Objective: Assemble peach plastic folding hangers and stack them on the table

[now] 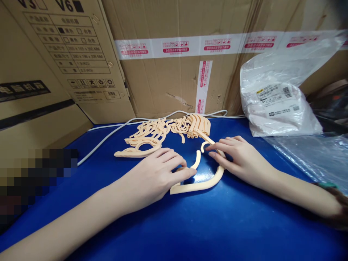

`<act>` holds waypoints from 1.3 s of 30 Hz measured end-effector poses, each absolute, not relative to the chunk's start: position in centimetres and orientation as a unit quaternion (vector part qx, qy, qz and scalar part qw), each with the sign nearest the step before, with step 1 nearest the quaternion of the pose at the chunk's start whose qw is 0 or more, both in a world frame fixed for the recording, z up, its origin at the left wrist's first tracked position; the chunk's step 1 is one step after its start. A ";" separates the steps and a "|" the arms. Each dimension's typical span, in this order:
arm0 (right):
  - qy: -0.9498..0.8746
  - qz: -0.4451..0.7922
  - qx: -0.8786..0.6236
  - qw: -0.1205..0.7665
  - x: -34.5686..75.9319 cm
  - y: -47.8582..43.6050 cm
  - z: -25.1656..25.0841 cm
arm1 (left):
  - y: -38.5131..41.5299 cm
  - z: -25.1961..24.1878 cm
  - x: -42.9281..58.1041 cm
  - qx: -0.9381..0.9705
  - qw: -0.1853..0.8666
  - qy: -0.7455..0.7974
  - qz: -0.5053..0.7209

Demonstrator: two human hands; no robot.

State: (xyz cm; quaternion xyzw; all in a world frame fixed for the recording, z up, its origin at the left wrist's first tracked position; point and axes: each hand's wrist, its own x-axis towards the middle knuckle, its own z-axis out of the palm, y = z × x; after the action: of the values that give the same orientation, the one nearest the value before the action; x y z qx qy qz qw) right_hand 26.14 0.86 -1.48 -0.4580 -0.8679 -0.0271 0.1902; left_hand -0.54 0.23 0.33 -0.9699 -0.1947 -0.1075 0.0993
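Note:
A curved peach-coloured rubber strip [199, 185] lies on the blue table [217, 224] between my two hands. My left hand [154, 174] rests on its left end, fingers pressed down on the piece. My right hand [239, 157] lies on its right end, fingertips pinching the hooked top of the strip. Just behind the hands sits a pile of several similar peach strips [168, 132].
Large cardboard boxes [176, 69] wall off the back and left. A white cable [108, 135] runs along the table's far edge. A white plastic bag with labels [277, 105] stands at the back right, with clear plastic film [312, 156] in front of it.

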 end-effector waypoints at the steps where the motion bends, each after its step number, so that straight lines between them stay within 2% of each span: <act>1: -0.867 -0.026 -0.459 0.190 26.1 0.9 -1.5 | 0.2 0.3 -0.5 -0.970 0.099 -0.195 -0.108; 28: -0.867 -0.034 -0.456 0.196 26.2 0.9 -1.6 | 0.2 0.3 -0.4 -0.967 0.109 -0.197 -0.116; 39: -0.875 -0.015 -0.443 0.193 26.0 0.8 -1.6 | -0.8 0.4 0.1 -0.973 0.032 -0.193 -0.123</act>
State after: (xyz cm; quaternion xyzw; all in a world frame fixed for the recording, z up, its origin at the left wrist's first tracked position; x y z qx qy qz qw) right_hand 26.02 0.76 -1.60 -0.4432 -0.8752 -0.0148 0.1932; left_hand 0.15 -0.83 0.38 -0.9730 -0.1926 -0.1227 0.0325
